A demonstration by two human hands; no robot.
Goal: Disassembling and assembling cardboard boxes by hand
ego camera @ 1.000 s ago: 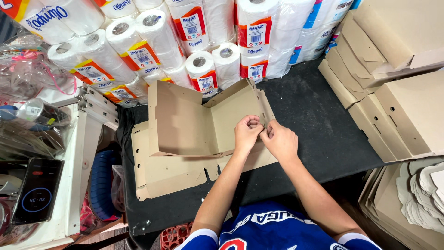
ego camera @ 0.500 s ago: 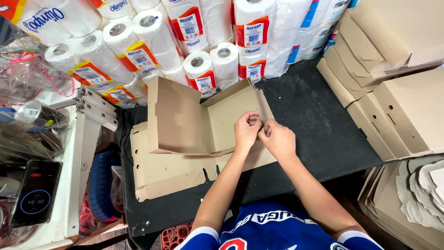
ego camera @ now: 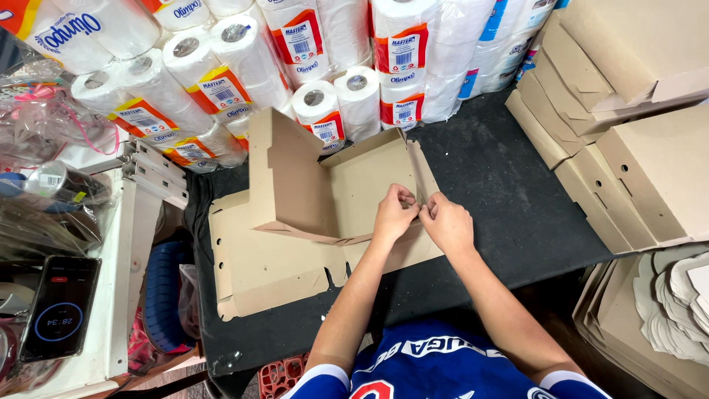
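Half-folded brown cardboard box [ego camera: 325,199] lying near the middle of the black desk [ego camera: 509,199], its back panel raised upright on the left, a flat flap spread out toward the desk's front left edge. Right side wall of the box stood up and pinched between both hands. Left hand [ego camera: 394,214] with its grip pressed together on the inner face of that wall, fingertips curled over the top edge. Right hand [ego camera: 447,222] just beside it, touching it, grip likewise closed on the same wall from the outside. Behind the box, wrapped rolls of toilet paper [ego camera: 244,52] stacked against the back of the desk. On the right, piles of finished cardboard boxes [ego camera: 650,170], and below them flat die-cut blanks [ego camera: 679,310]. Far left, a white shelf [ego camera: 118,295] carrying a phone [ego camera: 59,307] with a lit screen, with clear plastic bags [ego camera: 44,199] above it.
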